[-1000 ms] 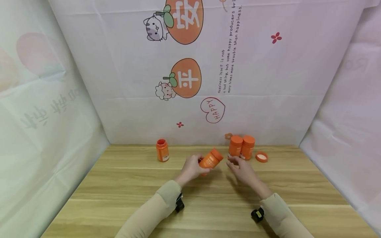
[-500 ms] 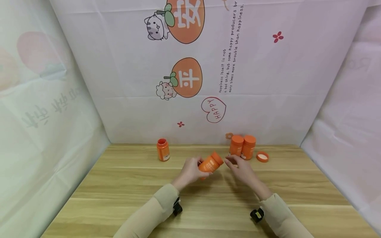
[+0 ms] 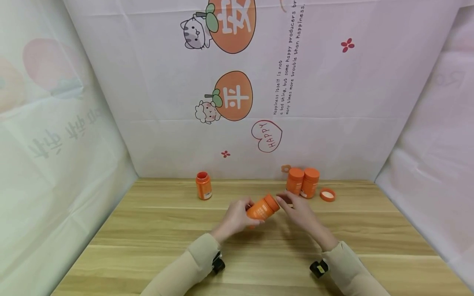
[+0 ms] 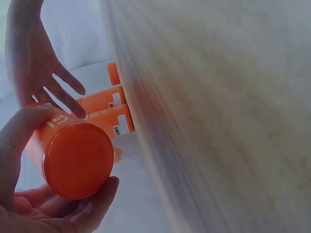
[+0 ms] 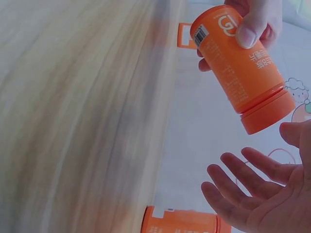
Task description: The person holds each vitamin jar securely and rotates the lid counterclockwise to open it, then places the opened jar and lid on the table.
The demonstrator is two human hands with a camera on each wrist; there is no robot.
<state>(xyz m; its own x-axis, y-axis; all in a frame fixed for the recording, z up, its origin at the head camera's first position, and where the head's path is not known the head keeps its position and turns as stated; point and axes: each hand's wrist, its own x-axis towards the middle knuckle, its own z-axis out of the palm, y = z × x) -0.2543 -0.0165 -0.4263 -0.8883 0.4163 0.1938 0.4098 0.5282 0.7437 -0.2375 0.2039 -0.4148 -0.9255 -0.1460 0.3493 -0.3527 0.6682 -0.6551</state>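
Over the wooden tabletop (image 3: 259, 263), orange bottle (image 3: 261, 210), tilted, capped; white-lettered

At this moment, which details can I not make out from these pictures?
Held bottle: contents hidden by wall and cap, all views.
Uncapped bottle: inside bottom hidden by its wall, head view.
One standing bottle: cut off by bottom edge, right wrist view.
Held bottle's fine print: too small, head view.
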